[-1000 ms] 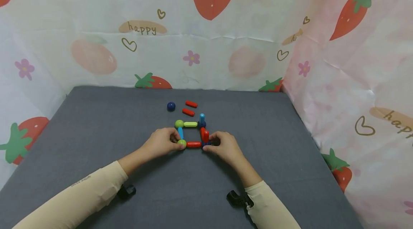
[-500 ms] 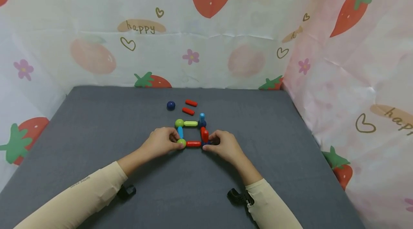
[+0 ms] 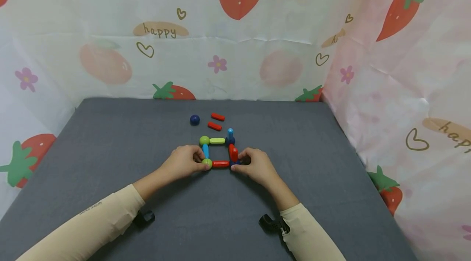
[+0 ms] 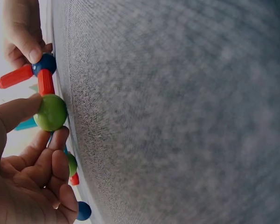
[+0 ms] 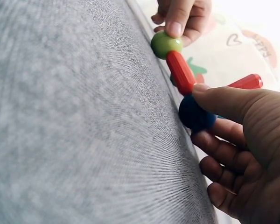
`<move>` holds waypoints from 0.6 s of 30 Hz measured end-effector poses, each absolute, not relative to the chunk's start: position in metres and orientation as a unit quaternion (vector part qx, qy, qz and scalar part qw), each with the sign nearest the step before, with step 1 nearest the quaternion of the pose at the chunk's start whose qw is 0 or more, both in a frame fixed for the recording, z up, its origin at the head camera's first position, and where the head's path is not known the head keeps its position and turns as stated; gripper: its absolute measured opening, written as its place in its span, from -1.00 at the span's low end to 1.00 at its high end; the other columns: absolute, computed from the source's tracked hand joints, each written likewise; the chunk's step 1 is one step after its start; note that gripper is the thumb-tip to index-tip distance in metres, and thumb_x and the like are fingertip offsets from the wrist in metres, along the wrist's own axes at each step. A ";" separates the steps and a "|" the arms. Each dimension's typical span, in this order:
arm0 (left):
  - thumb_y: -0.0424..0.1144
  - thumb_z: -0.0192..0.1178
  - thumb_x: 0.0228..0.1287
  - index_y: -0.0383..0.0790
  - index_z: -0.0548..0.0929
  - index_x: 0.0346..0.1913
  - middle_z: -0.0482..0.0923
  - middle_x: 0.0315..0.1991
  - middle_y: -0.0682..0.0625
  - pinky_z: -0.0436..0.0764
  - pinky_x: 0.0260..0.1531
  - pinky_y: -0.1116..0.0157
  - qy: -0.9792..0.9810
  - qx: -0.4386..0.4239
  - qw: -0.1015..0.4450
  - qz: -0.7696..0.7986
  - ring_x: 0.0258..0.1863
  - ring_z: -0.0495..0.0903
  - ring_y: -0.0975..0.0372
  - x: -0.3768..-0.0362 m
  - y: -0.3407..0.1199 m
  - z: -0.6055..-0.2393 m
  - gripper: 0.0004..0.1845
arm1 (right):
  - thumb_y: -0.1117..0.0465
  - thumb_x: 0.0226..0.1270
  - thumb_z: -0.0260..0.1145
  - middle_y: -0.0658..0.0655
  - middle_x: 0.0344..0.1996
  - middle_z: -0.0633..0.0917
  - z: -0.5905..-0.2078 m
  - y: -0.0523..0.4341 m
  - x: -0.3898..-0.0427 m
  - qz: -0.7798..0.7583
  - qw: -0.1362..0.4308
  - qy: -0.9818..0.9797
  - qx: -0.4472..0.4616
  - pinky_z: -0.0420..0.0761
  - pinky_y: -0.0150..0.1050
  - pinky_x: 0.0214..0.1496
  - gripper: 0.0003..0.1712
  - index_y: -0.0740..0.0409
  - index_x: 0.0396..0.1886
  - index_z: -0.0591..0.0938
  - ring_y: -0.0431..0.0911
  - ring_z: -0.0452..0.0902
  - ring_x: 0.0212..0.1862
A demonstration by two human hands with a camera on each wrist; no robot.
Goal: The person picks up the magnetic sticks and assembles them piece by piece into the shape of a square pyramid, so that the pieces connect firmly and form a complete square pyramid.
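Observation:
A square of toy balls and rods lies on the grey cloth in the head view. My left hand [image 3: 185, 159] pinches its near left green ball [image 4: 51, 113] between thumb and fingers. At the near right corner my right hand [image 3: 257, 166] pinches a dark blue ball [image 5: 195, 113]. A red rod [image 3: 220, 163] joins these two balls. Another red rod [image 3: 234, 155] stands up from the held blue ball. On the far side, a yellow-green rod [image 3: 217, 141] links a green ball [image 3: 204, 140] to a blue ball [image 3: 230, 141], which bears an upright light blue rod [image 3: 230, 132].
Beyond the square lie a loose dark blue ball [image 3: 194, 120] and two loose red rods, one farther back [image 3: 218, 117] and one nearer [image 3: 214, 126]. A strawberry-print curtain [image 3: 243, 56] stands behind the table [image 3: 128, 130] and along its sides.

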State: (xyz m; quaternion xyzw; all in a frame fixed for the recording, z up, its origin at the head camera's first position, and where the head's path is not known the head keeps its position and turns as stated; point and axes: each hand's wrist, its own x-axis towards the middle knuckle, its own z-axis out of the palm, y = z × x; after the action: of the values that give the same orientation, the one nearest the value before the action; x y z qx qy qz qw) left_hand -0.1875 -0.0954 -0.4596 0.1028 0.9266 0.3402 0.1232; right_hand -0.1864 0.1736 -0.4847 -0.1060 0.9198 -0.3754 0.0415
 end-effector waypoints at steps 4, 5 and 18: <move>0.01 0.54 0.14 -0.06 0.69 -0.24 0.67 -0.34 0.10 0.58 -0.44 0.26 0.927 0.104 0.126 0.337 -0.50 0.59 0.25 -0.187 -0.095 -0.459 -0.70 | -0.08 0.10 0.63 -0.07 -0.23 0.72 -0.485 0.174 -0.186 -0.376 0.040 0.920 -0.106 0.59 -0.19 -0.13 -0.60 -0.04 -0.15 0.74 -0.18 0.56 -0.23; 0.01 0.54 0.14 -0.06 0.69 -0.24 0.67 -0.34 0.10 0.58 -0.44 0.26 0.927 0.104 0.127 0.336 -0.50 0.59 0.25 -0.186 -0.095 -0.458 -0.70 | -0.08 0.10 0.63 -0.07 -0.23 0.72 -0.484 0.174 -0.186 -0.376 0.040 0.920 -0.106 0.59 -0.19 -0.13 -0.60 -0.04 -0.15 0.74 -0.18 0.56 -0.23; 0.03 0.53 0.15 -0.06 0.67 -0.24 0.65 -0.36 0.08 0.57 -0.44 0.25 0.925 0.118 0.140 0.332 -0.48 0.58 0.23 -0.187 -0.096 -0.457 -0.68 | -0.08 0.13 0.62 -0.05 -0.20 0.72 -0.485 0.174 -0.185 -0.368 0.038 0.923 -0.105 0.60 -0.16 -0.08 -0.61 -0.03 -0.13 0.74 -0.17 0.56 -0.19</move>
State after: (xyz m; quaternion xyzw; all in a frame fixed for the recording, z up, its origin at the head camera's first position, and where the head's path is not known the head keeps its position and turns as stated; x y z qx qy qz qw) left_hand -0.1871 -0.0959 -0.4570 0.1176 0.9255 0.3319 0.1396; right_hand -0.1853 0.1742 -0.4848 -0.1051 0.9231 -0.3679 0.0375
